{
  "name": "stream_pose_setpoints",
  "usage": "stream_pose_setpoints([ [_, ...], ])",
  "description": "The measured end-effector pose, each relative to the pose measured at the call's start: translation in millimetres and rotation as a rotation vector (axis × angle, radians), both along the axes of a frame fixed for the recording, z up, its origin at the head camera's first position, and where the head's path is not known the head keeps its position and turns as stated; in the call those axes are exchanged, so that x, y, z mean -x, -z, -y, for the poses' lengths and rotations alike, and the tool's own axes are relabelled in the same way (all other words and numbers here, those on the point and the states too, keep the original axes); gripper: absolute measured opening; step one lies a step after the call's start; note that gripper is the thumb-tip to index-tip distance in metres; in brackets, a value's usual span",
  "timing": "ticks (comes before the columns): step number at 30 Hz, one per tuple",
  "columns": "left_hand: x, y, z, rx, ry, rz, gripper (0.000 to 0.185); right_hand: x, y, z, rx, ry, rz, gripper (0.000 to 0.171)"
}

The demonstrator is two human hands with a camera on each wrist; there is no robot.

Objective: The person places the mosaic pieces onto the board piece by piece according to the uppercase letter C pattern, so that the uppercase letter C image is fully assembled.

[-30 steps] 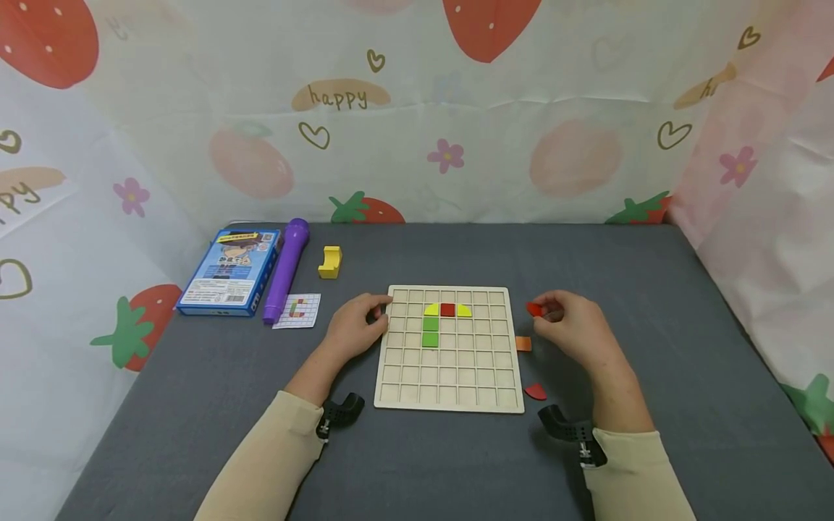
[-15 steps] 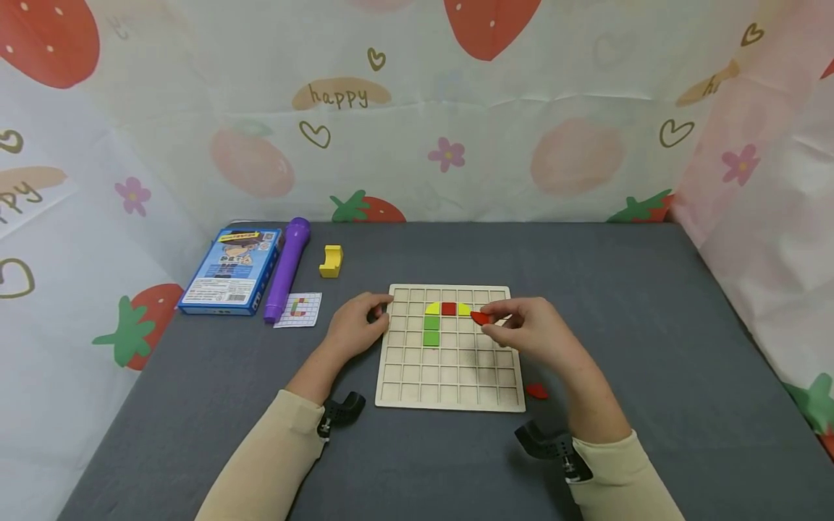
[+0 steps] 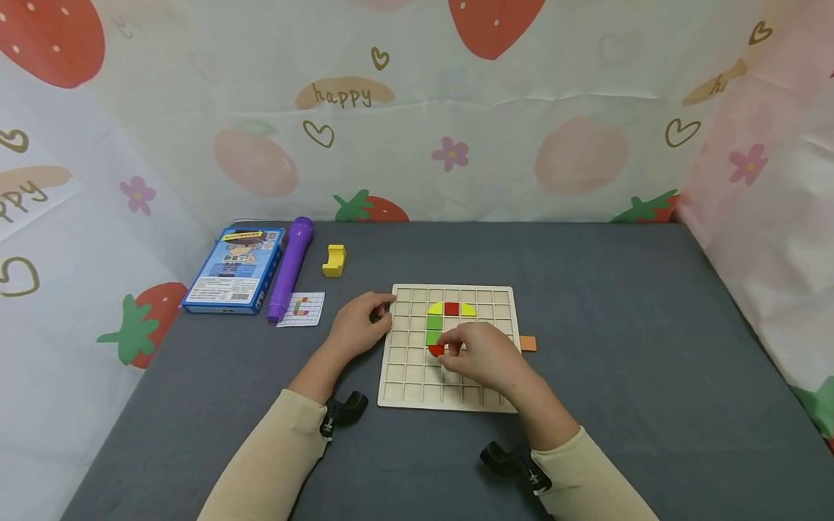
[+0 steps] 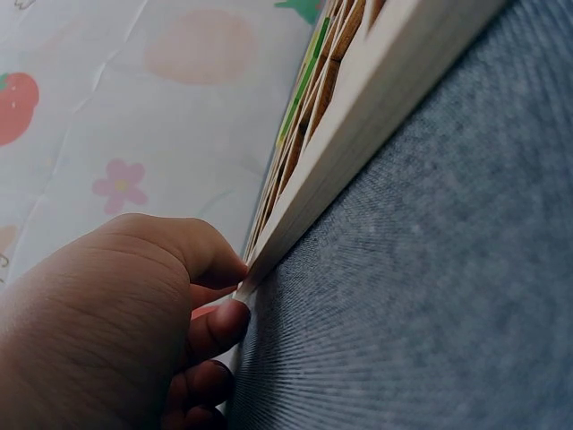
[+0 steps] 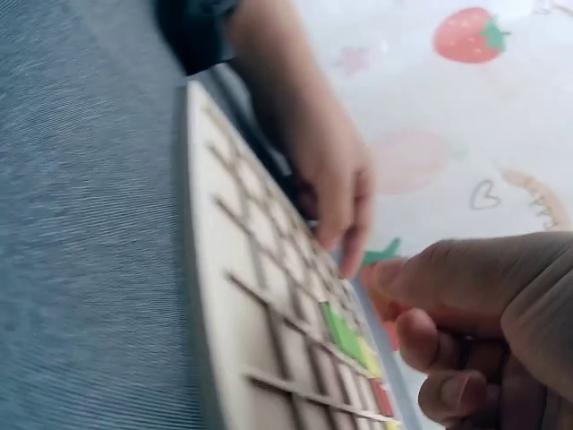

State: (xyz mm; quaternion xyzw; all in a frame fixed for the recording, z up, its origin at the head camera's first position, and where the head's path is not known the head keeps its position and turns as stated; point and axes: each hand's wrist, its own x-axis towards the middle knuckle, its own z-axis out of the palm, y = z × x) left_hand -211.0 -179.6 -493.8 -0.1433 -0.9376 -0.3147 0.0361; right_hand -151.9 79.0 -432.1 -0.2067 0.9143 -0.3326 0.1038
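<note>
A wooden grid board (image 3: 407, 376) lies on the grey table. In its upper cells sit two yellow quarter-rounds, a red square (image 3: 452, 309) and two green squares (image 3: 433, 330). My right hand (image 3: 444, 346) is over the board and pinches a red rounded piece (image 3: 435, 351) just below the green squares. My left hand (image 3: 381, 312) grips the board's left edge, and in the left wrist view its fingers (image 4: 219, 327) curl at the board's side (image 4: 376, 116). The right wrist view shows my right hand (image 5: 421, 305) above the grid (image 5: 242, 313).
An orange tile (image 3: 528, 343) lies just right of the board. At the back left are a blue box (image 3: 234, 269), a purple pen (image 3: 290, 268), a yellow block (image 3: 334, 260) and a small pattern card (image 3: 300, 309). Strawberry-print cloth walls stand on three sides.
My right hand carried the red piece from the table right of the board, across the board, down to the cell below the green squares. The left hand stayed on the board's edge.
</note>
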Motion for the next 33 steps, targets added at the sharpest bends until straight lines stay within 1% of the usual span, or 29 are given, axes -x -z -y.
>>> stream_pose_setpoints([
  [3, 0.0, 0.5, 0.3, 0.001, 0.000, -0.001, 0.038, -0.2, 7.7, 5.7, -0.070, -0.018, -0.030, 0.018],
  [9, 0.4, 0.7, 0.3, 0.005, 0.001, -0.002, 0.038, -0.2, 17.5, 7.7, -0.115, -0.049, -0.047, 0.018],
  [12, 0.1, 0.3, 0.0, 0.002, 0.002, -0.007, 0.038, -0.7, 19.6, 8.6, -0.138, -0.055, -0.080, 0.018],
  [15, 0.1, 0.4, 0.0, 0.001, 0.003, -0.009, 0.037, -1.7, 20.1, 9.4, -0.164, -0.051, -0.130, 0.014],
  [18, 0.2, -0.2, -0.1, 0.001, 0.001, -0.004, 0.038, -2.3, 21.9, 11.0, -0.197, -0.052, -0.208, 0.011],
  [22, 0.2, -1.5, -0.7, -0.001, 0.004, -0.003, 0.038, -3.5, 23.5, 12.3, -0.233, -0.048, -0.284, 0.013],
  [25, 0.7, -1.4, -0.5, -0.002, 0.005, -0.007, 0.038, -3.4, 22.9, 12.3, -0.247, -0.042, -0.270, 0.014],
  [29, 1.3, -0.3, 0.0, 0.000, 0.004, -0.009, 0.038, -2.8, 21.4, 11.9, -0.261, -0.026, -0.207, 0.016],
  [33, 0.8, 0.9, 0.4, 0.003, 0.009, -0.016, 0.038, -2.8, 21.8, 12.6, -0.275, 0.004, -0.202, 0.015],
])
